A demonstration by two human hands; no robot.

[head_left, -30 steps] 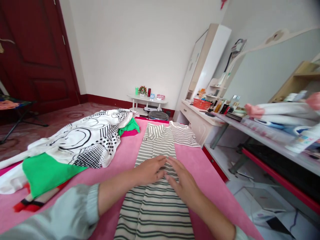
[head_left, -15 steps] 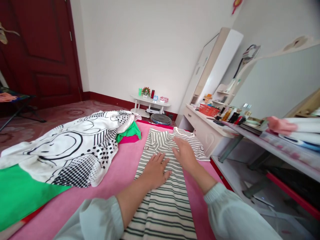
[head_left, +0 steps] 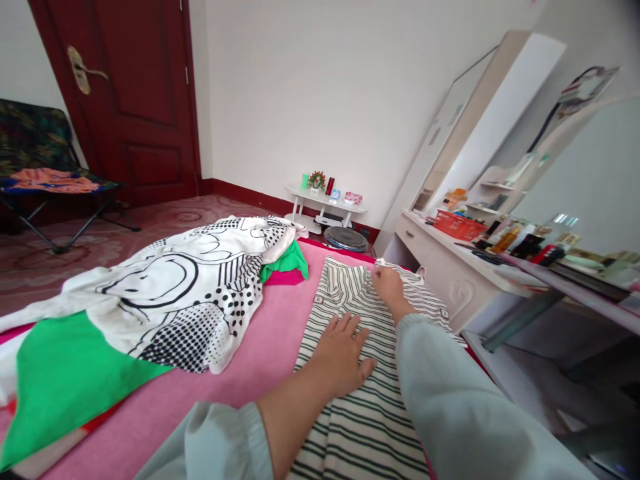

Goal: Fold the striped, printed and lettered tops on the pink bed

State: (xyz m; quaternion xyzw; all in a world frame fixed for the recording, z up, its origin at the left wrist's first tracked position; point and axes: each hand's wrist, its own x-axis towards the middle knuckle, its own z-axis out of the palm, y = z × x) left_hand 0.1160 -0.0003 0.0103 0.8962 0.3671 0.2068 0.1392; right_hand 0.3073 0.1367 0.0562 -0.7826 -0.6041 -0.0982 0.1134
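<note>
A cream garment with dark stripes lies flat on the pink bedspread, its pleated upper edge facing away from me. My left hand rests palm down on its middle, fingers spread. At the upper right edge of the cloth, my right hand is closed with the fingertips pinched together on the striped fabric. Exactly which layer they grip is hidden. Just beyond that hand, a striped section with white trim spreads to the right. Small square labels mark both sides of the stripes.
Left of the stripes lies a heaped white cloth with black drawings and a green part. A dressing table with a red basket stands right. Further off are a low white stand and a folding chair.
My right hand has gone from lying open on the stripes to a pinch at the upper right edge. My left hand stays flat on the cloth. The view has turned left.
</note>
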